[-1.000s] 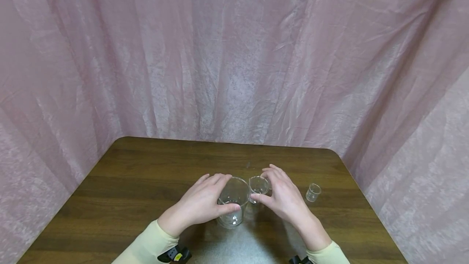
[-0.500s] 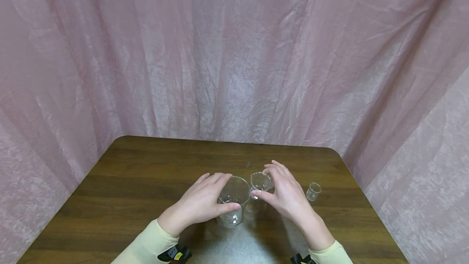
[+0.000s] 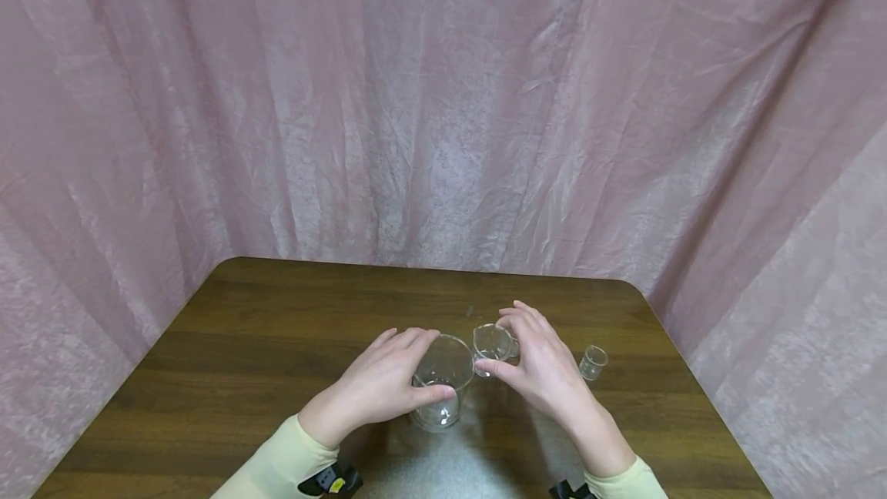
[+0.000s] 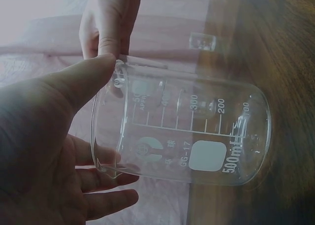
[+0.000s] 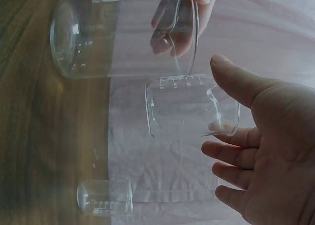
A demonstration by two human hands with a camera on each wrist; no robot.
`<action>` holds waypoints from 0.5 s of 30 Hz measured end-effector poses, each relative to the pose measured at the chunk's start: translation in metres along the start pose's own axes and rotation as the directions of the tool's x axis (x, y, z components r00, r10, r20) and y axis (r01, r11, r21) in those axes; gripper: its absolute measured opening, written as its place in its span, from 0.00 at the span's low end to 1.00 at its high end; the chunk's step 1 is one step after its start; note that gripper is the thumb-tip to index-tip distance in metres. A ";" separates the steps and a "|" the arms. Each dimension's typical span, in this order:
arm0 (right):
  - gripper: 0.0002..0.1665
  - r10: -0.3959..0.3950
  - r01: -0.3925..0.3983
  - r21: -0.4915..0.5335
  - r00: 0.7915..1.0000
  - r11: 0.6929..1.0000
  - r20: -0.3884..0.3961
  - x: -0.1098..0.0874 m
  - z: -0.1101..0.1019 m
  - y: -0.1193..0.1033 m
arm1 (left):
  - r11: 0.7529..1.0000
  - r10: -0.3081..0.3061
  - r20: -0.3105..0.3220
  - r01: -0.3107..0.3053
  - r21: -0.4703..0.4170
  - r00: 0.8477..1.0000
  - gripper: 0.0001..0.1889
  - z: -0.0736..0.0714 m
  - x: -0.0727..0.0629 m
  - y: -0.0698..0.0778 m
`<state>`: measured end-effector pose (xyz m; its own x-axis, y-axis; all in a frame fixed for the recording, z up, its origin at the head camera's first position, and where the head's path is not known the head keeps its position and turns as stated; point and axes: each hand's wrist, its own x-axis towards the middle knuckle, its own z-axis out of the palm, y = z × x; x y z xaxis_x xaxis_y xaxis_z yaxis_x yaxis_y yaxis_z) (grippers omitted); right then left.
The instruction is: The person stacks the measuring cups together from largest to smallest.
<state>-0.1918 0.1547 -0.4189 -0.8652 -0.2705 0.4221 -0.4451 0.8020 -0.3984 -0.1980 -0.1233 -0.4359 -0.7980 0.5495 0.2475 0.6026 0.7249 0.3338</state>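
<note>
In the head view my left hand (image 3: 384, 380) grips a large clear glass beaker (image 3: 445, 360) near its rim, thumb on the near side and fingers on the far side. The left wrist view shows white graduations and a 500 mL mark on this large beaker (image 4: 206, 156), which stands upright on the table. Just right of it, my right hand (image 3: 540, 368) holds a smaller glass beaker (image 3: 490, 341) between thumb and fingers. From the right wrist, this smaller beaker (image 5: 182, 109) appears upright, its base raised above the tabletop, close beside the large beaker's upper wall.
A tiny glass beaker (image 3: 593, 363) stands on the brown wooden table (image 3: 291, 329), right of my right hand. Behind the table's far edge hangs a pink curtain (image 3: 443, 137). A small faint mark (image 3: 470, 310) shows on the tabletop beyond the beakers.
My right hand has moved slightly up and right with the smaller beaker, mostly in the first half second. My left hand and the large beaker look unmoved.
</note>
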 end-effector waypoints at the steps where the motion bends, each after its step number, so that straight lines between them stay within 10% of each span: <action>1: 0.36 -0.005 0.005 -0.002 1.000 1.000 -0.003 0.000 0.000 0.000 | 1.000 0.000 0.000 0.000 0.002 1.000 0.44 0.000 0.000 0.000; 15: 0.37 -0.028 0.028 -0.014 0.999 1.000 -0.023 0.002 -0.006 -0.006 | 1.000 0.007 0.006 -0.007 0.001 1.000 0.45 -0.002 -0.001 0.000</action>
<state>-0.1890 0.1525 -0.4106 -0.8468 -0.2808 0.4518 -0.4658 0.8017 -0.3747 -0.1970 -0.1242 -0.4344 -0.7937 0.5570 0.2447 0.6083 0.7213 0.3312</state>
